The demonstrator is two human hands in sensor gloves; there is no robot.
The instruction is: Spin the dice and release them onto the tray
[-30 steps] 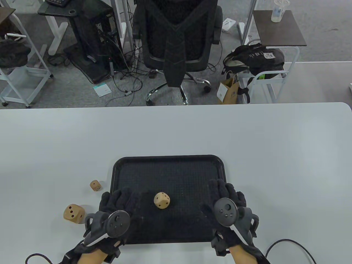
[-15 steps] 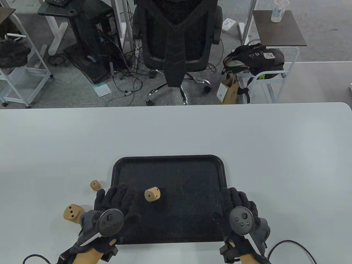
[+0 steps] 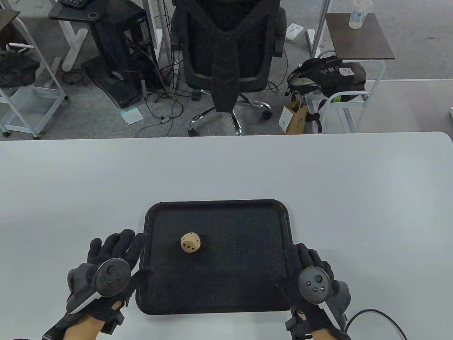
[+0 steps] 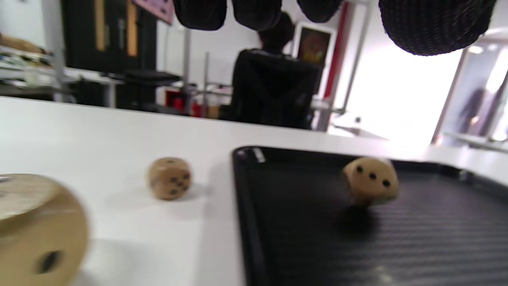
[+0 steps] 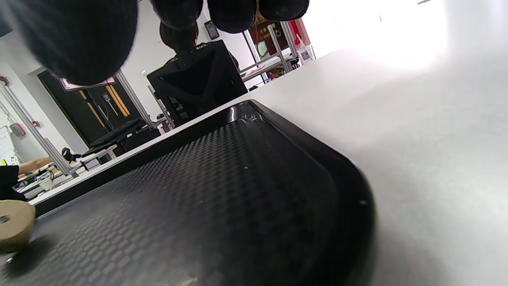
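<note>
Table view. The black tray (image 3: pixel 218 311) lies at lower centre of the frame, with one wooden die (image 3: pixel 190 243) on its floor left of centre, tipped on an edge. Half a second ago the die sat lower and nearer the left hand (image 3: pixel 106 264), which then overlapped the tray; that hand has since withdrawn to the lower left, off the tray, its fingers spread and holding nothing. The right hand (image 3: pixel 311 272) stays at the tray's right rim, fingers straight and together, also holding nothing. By this evidence the release is done and the die is probably still settling.

Left wrist view. Fingertips (image 4: pixel 432 24) hang free along the top edge. The die stands on one corner at centre right. A small die (image 4: pixel 170 178) and a large die (image 4: pixel 37 232) lie on the white table (image 4: pixel 99 131) at left, presumably next to be spun.

Right wrist view. Fingertips (image 5: pixel 67 35) hang at the top, touching nothing; the die shows only at the lower left edge.
</note>
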